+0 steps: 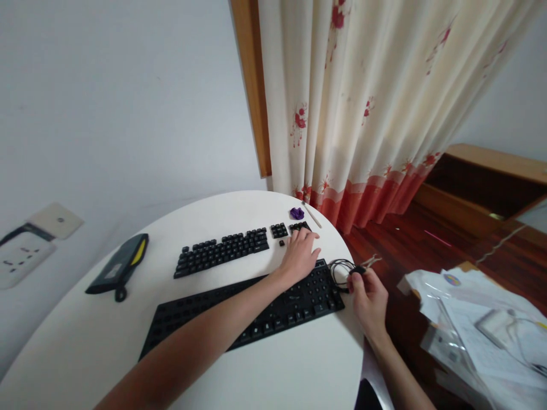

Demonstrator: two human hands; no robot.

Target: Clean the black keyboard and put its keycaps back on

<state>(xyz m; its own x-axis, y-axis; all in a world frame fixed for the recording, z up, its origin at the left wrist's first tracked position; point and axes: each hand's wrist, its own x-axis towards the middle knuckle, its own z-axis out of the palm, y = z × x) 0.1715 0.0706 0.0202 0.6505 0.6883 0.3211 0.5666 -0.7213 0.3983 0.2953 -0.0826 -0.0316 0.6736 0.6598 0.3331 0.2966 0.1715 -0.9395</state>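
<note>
My left hand (299, 253) reaches across the keyboard to the number-pad keycaps (299, 226), its fingers spread and partly covering them. Below lies a black keyboard base (294, 296) with its keycaps off over most of the board, partly hidden by my left forearm. My right hand (371, 299) is closed at the table's right edge on a small black piece (357, 270) with thin pale strands sticking out; its exact kind is unclear. Beside it loops a black cable (339, 263). Removed keycaps (222, 250) stand in rows behind the base, with a small block (279, 230) and a single keycap (281, 243) nearby.
A purple crumpled item (297, 213) and a slim white-handled brush (313, 215) lie at the back of the round white table (299, 370). A dark handheld device (119, 265) with a yellow patch rests at left. Plastic-wrapped papers (478, 336) sit off to the right.
</note>
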